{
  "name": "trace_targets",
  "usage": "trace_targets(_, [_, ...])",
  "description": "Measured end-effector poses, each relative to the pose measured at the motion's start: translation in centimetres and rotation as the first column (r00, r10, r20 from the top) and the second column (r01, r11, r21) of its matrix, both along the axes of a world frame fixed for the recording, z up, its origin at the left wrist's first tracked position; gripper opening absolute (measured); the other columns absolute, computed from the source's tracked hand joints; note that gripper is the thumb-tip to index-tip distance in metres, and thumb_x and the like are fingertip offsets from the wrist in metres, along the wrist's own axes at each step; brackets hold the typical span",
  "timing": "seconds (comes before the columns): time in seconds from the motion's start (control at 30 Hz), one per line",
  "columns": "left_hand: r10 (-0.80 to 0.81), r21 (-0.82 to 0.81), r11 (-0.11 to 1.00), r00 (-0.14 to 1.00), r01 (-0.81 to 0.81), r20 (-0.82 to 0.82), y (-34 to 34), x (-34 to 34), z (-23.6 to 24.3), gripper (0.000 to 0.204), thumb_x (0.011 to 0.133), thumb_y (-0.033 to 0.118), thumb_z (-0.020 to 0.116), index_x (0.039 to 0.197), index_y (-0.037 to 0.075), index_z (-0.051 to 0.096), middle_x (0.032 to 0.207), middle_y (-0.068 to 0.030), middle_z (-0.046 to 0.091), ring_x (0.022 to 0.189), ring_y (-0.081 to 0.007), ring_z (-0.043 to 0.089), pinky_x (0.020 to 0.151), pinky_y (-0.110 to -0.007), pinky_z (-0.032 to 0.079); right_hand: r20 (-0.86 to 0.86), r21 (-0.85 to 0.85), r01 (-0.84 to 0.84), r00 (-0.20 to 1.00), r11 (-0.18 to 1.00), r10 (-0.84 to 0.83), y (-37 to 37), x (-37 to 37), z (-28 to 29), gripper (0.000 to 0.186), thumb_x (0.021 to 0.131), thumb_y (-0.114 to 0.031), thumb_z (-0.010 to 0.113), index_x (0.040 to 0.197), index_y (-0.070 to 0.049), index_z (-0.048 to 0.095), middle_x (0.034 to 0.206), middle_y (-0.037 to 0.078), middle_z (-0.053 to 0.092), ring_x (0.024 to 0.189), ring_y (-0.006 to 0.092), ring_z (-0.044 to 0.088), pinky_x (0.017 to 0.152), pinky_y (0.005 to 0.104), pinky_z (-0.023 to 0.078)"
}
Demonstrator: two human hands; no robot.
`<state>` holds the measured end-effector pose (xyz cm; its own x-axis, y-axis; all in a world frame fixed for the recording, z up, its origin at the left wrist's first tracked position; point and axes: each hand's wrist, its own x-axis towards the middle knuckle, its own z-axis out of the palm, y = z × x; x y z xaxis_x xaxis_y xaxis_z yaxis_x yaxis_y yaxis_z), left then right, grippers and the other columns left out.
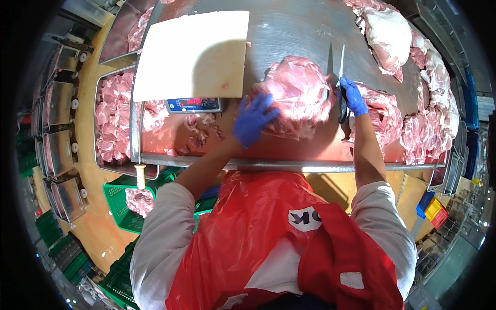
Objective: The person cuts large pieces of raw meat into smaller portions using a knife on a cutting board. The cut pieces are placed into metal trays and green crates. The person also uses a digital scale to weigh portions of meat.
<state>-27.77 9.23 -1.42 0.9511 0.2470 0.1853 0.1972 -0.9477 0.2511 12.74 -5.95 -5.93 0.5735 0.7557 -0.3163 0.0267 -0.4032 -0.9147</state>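
Note:
A large pink cut of raw meat [299,95] lies on the metal worktable in front of me. My left hand [255,120], in a blue glove, rests against its left side with the fingers spread. In my right hand [354,97], also gloved in blue, I grip a knife [341,64]. Its narrow blade points away from me, and its dark handle shows below the fingers. Close to that hand, on the right, sits another cut of raw meat [380,116].
A white board [194,57] lies over a digital scale [192,105], with small meat scraps [199,135] near it. Metal trays of meat pieces [113,116] stand at the left. More large cuts [390,36] line the right side. A green crate [119,206] is below the table's left edge.

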Motion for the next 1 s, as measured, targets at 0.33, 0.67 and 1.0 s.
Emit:
trace_targets(0.33, [0.602,-0.807,-0.569,0.749,0.159,-0.277,-2.4,-0.8,-6.4,0.052,0.092,0.014,0.064,0.139,0.003,0.043,0.130,-0.0084,0.056,0.116,-0.0245,0.059,0.098,-0.040,0.050,-0.808,0.219,0.189,0.585,0.957,0.069,2.0,-2.3,-2.0,0.020,0.097,-0.031,0.060,0.104,-0.012,0.064,0.090,0.001,0.063,0.080,0.0163,0.061,0.076,0.0451,0.058])
trace_targets(0.67, [0.736,-0.902,0.311,0.676,-0.299,0.029,2.1,12.7,-3.0,0.065,0.085,0.021,0.073,0.137,0.002,0.038,0.124,-0.0126,0.055,0.117,-0.0268,0.054,0.101,-0.038,0.045,-0.260,0.356,-0.183,0.922,0.916,0.286,7.6,-6.5,7.4,0.021,0.097,-0.027,0.061,0.098,-0.006,0.065,0.083,0.000,0.062,0.069,0.0107,0.054,0.065,0.0261,0.045])
trace_targets(1.0, [0.685,-0.967,-0.142,0.683,-0.213,-0.252,8.3,16.7,-1.7,0.037,0.101,0.033,0.052,0.124,0.005,0.055,0.106,-0.0052,0.063,0.100,-0.0149,0.058,0.090,-0.032,0.048,-0.411,0.420,0.149,0.911,0.895,0.041,5.2,-2.8,3.0,0.024,0.099,-0.023,0.056,0.107,-0.002,0.064,0.088,0.003,0.063,0.076,0.0144,0.059,0.071,0.0281,0.050])
